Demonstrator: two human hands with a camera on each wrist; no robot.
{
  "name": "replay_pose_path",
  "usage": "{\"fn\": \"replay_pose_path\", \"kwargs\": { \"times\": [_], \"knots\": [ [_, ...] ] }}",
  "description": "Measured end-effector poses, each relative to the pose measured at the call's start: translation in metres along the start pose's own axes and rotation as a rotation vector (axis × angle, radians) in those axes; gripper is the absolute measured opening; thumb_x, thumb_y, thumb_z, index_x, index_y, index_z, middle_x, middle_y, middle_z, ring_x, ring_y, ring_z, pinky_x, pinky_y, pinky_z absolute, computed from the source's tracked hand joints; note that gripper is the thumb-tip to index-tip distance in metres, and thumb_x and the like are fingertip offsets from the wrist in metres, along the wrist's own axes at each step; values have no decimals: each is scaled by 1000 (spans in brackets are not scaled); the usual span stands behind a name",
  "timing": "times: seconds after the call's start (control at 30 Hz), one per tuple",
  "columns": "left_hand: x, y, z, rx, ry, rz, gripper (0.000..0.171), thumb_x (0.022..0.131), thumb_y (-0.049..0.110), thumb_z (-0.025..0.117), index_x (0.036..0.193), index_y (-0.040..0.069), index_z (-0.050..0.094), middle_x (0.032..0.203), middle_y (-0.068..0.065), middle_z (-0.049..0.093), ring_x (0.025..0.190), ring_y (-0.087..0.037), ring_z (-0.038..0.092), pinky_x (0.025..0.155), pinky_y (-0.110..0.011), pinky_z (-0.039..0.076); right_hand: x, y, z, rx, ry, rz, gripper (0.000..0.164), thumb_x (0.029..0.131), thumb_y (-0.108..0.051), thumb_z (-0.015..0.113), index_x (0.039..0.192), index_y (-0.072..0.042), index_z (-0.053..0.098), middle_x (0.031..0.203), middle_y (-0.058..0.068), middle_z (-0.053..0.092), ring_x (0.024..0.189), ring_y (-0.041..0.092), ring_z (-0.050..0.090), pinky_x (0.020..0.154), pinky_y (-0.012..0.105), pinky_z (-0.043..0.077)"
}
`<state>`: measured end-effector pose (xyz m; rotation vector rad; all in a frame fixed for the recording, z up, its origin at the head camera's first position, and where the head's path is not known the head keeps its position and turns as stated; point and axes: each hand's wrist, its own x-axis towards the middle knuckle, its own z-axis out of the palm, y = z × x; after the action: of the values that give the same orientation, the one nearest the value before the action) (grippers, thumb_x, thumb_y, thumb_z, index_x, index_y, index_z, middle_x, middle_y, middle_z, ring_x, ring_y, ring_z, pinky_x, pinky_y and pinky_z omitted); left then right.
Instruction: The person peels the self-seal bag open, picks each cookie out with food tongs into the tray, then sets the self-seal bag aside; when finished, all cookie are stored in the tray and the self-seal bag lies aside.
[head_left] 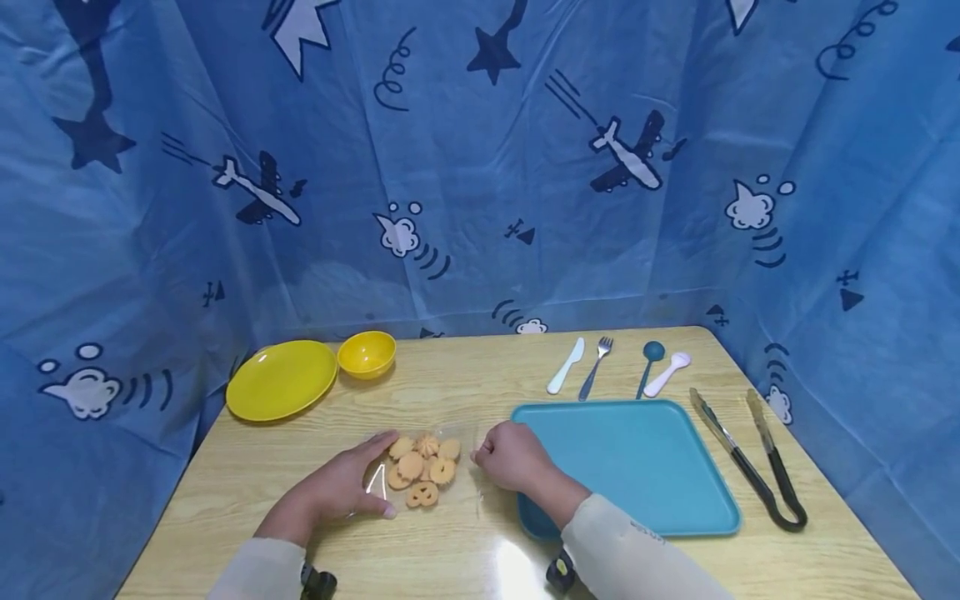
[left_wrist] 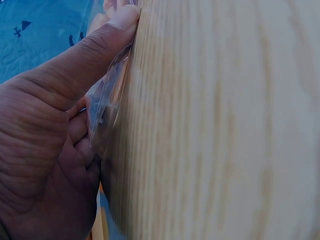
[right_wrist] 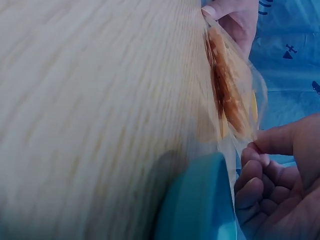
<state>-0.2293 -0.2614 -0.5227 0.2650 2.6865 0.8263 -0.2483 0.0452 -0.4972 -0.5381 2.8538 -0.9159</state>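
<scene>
A clear plastic bag of cookies (head_left: 423,468) lies on the table in front of me, its shaped biscuits showing through. My left hand (head_left: 347,482) holds the bag's left end, thumb at the near side and fingers at the far side. In the left wrist view, the thumb (left_wrist: 95,55) lies along the crinkled plastic. At the bag's right edge, my right hand (head_left: 517,457) pinches the film between thumb and curled index finger. The right wrist view shows that pinch, with the right hand (right_wrist: 280,185) beside the cookies (right_wrist: 227,82).
A teal tray (head_left: 630,467) sits to the right, partly under my right forearm. Black-handled tongs (head_left: 750,462) lie beyond it. Behind are a knife (head_left: 566,365), fork (head_left: 596,368), teal spoon (head_left: 649,367) and lilac spoon (head_left: 667,373). A yellow plate (head_left: 281,382) and bowl (head_left: 367,356) stand back left.
</scene>
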Motion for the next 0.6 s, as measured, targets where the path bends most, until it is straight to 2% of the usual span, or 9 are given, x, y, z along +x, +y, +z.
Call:
{"fn": "replay_pose_path", "kwargs": {
  "times": [0.17,0.27,0.33,0.4,0.47,0.6],
  "knots": [
    [-2,2,-1,-5,8,10,124,59,56,92,162,31,27,170,-1,23,157,-33,21,127,-58,23,1,0,-6,-8,-19,-10,46,98,-30,68,54,-20,55,48,-10,43,46,9,40,43,23,34],
    [-3,2,-2,-2,15,19,123,60,56,92,162,28,28,170,-3,23,157,-34,22,127,-59,23,3,-1,-11,-55,-7,-64,29,95,-32,71,72,-15,68,64,-7,58,57,9,51,51,26,45],
    [-4,3,-3,-1,19,21,123,61,56,92,162,28,28,170,-3,23,157,-34,22,127,-59,23,5,-3,-13,-127,-10,-125,17,94,-30,73,92,-13,74,82,-3,68,72,12,62,64,29,54],
    [-4,1,-3,-3,23,25,122,62,56,92,162,28,28,170,-2,23,157,-34,22,127,-58,23,7,-4,-13,-211,-46,-175,25,92,-29,75,110,-11,74,101,1,72,91,16,68,77,31,60],
    [-4,0,-2,-12,25,30,121,62,56,91,161,28,29,170,-1,23,157,-33,22,127,-58,23,8,-5,-12,-292,-101,-220,34,90,-29,78,119,-10,73,113,4,73,103,20,69,86,33,61],
    [-1,-5,1,-56,42,41,110,67,53,89,160,31,33,169,1,26,157,-32,23,127,-59,22,11,-6,-6,-425,-183,-282,48,81,-40,87,118,-12,74,110,1,71,100,17,67,87,30,60]
  ]
}}
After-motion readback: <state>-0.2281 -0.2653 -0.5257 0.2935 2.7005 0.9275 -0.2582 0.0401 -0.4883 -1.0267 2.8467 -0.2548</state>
